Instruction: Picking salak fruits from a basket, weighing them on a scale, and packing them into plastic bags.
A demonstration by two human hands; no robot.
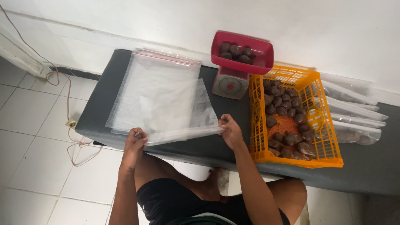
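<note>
The person sits at the near edge of a low dark grey bench (104, 108), knees tucked under it, both arms stretched forward. The left hand (134, 146) is pinched shut on one end of a clear plastic bag (183, 133), fingers curled over its edge. The right hand (230, 131) grips the other end of the same bag, thumb and fingertips closed on the plastic. Between the two hands the bag is drawn out into a taut, narrow strip, lifted just off the bench at its front edge.

Right behind that bag lies a stack of clear zip bags (156, 89), flat on the bench, their sealing strips lined up toward the wall. One loose sheet of the pile sticks out to the right, toward the scale.

Further back, near the wall, stands a small kitchen scale (229, 84) with a round dial, and on top of it sits a red tray (262, 62) holding a few dark brown scaly fruits (236, 53). Just beside the scale, touching or nearly so, is an orange plastic crate (329, 154) with more of the same dark fruits (285, 110) scattered over its bottom. To the right of the crate, several filled clear bags (354, 112) lie on the bench in overlapping rows.

On the white tiled floor (33, 166) to the left, a thin cable (68, 108) trails down from the wall and loops under the bench.
</note>
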